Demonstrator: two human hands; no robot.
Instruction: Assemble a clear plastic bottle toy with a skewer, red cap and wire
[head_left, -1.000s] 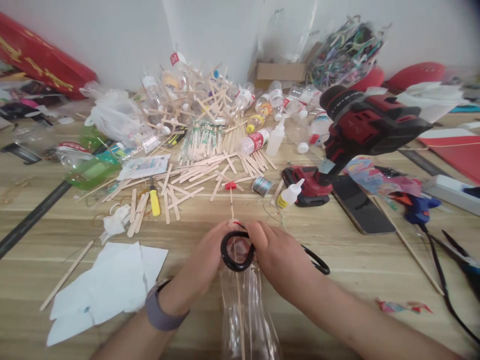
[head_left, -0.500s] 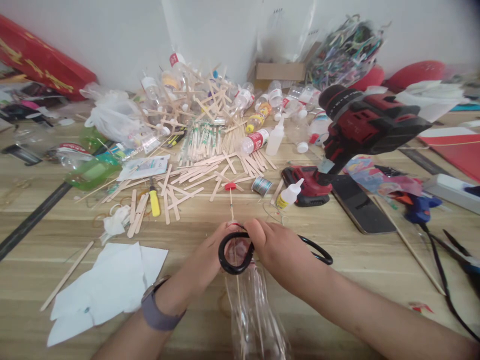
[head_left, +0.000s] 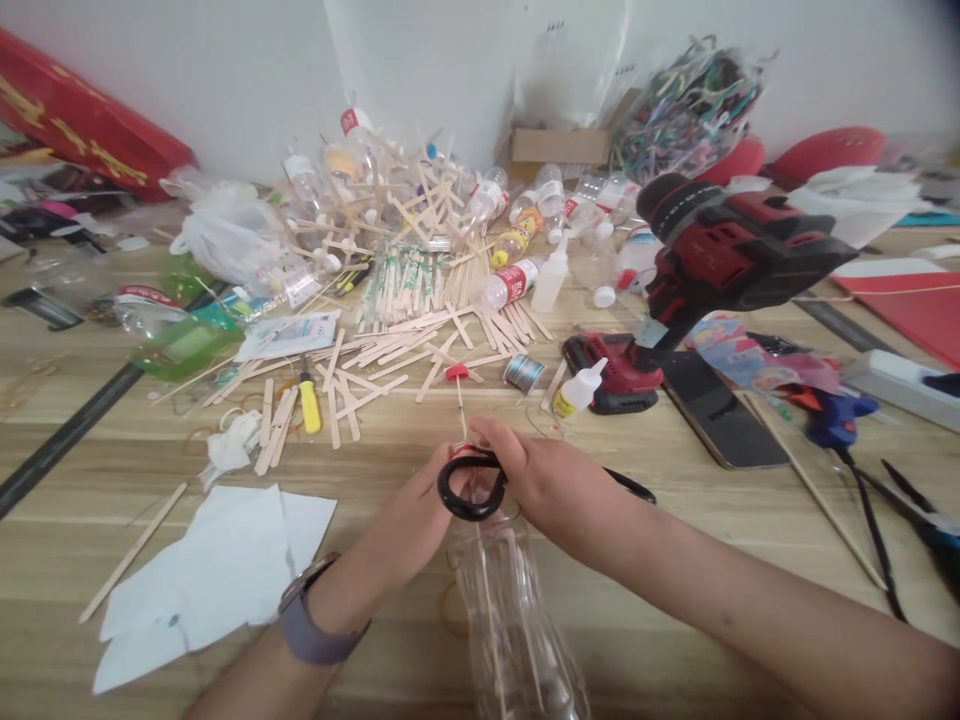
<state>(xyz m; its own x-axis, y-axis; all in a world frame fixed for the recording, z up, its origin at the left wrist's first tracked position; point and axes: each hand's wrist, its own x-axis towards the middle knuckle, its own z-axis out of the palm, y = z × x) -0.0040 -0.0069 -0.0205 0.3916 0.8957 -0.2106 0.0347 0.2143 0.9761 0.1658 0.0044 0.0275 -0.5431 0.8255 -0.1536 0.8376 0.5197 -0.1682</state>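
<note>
1. Your left hand point(head_left: 427, 505) is curled around the neck of the clear bottle point(head_left: 521, 625), with its fingers closed on it. The very tips are hard to see.
2. Your right hand point(head_left: 555, 490) is closed on the black loops point(head_left: 472, 513), a tool's handle. One loop hangs over the bottle's neck, and the other pokes out past your hand on the right. Your hands hide the rest of the tool.
3. Your two hands are close together at the neck, with the thumb of your right hand near the top of it.
4. The bottle is low in the middle, over the table point(head_left: 405, 660). It lies along your view, with its neck pointing away from you and its bottom end cut off by the edge of the view.
5. A thin stick point(head_left: 461, 415) runs inside the bottle and comes out at the neck. A red piece point(head_left: 457, 372) sits at its far end.
6. You wear a watch point(head_left: 319, 620) on your left wrist. White paper point(head_left: 217, 580) lies just to the left of it.
7. Past your hands are flat sticks point(head_left: 373, 395), a spool point(head_left: 523, 372) and a small glue bottle point(head_left: 572, 394). The red and black drill point(head_left: 712, 250) stands to the right of them, near a phone point(head_left: 724, 410).
</note>
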